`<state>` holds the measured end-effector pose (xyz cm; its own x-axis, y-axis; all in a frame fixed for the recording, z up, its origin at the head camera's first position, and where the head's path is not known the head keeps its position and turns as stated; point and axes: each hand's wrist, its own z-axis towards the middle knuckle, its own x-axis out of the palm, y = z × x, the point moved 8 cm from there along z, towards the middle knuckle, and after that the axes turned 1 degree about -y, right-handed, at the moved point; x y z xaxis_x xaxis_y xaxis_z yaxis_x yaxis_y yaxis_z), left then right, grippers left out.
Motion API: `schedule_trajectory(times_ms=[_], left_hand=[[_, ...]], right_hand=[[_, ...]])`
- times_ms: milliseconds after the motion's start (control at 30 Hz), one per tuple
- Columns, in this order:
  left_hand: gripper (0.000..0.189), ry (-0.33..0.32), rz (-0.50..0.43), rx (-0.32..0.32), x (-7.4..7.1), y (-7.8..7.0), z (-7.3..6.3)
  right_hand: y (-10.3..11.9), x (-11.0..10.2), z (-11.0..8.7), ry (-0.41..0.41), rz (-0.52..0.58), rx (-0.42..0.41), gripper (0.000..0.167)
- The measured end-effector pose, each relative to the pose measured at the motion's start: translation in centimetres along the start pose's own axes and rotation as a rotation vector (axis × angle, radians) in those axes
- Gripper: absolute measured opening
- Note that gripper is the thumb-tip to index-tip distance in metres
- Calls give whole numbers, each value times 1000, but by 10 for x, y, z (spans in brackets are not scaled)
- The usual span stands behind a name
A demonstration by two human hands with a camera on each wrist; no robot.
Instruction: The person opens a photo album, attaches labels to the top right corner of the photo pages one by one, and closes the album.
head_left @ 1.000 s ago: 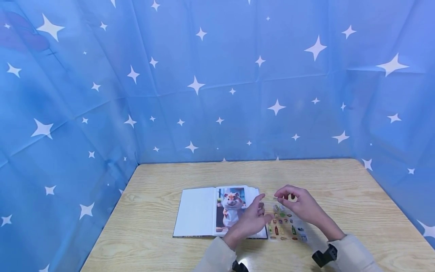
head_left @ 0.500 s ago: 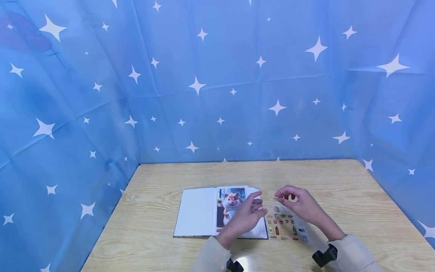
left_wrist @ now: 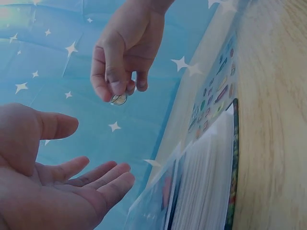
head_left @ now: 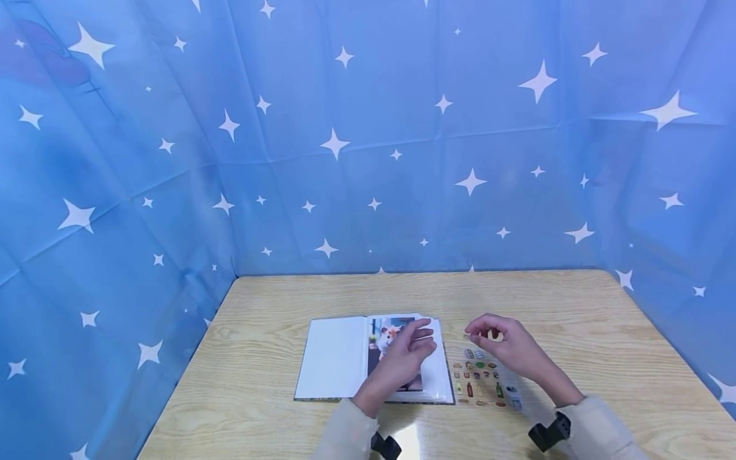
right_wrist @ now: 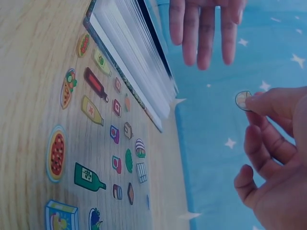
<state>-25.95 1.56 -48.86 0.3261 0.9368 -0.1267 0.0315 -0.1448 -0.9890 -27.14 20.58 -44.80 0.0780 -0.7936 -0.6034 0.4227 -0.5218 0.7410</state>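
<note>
Between the thumb and index finger of my right hand is a small round clear-edged sticker, pinched at its edge above the far end of a transparent sticker sheet. That sheet carries food and bottle stickers and lies on the table, right of the album. My left hand, fingers extended and holding nothing, hovers over the open album. It partly covers the picture of a hamster in white on the album's right page. The left wrist view shows the left palm facing the pinched sticker.
The wooden table has a rounded far edge against a blue star-patterned curtain, which also rises along both sides. A thick stack of album pages stands up beside the sheet.
My left hand has drawn leftward, from the album's right edge to over the hamster picture. My right hand keeps its place, still pinching the sticker.
</note>
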Motion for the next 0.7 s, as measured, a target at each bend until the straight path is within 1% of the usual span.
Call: schedule_trajectory(times_ms=[233,467,600,700], left_hand=[[50,-8,-19,33,-10,-2,-1],[50,-24,-9,57,-20,0,-2],[49,-23,-8,63,-24,0,-3],[49,-36,20,52,-29,-1,-5]], right_hand=[[-1,1,0,15,12,19,13],[-3,3,1,24,11,19,13],[-3,4,2,23,10,7,14],[-3,4,2,22,10,6,14]])
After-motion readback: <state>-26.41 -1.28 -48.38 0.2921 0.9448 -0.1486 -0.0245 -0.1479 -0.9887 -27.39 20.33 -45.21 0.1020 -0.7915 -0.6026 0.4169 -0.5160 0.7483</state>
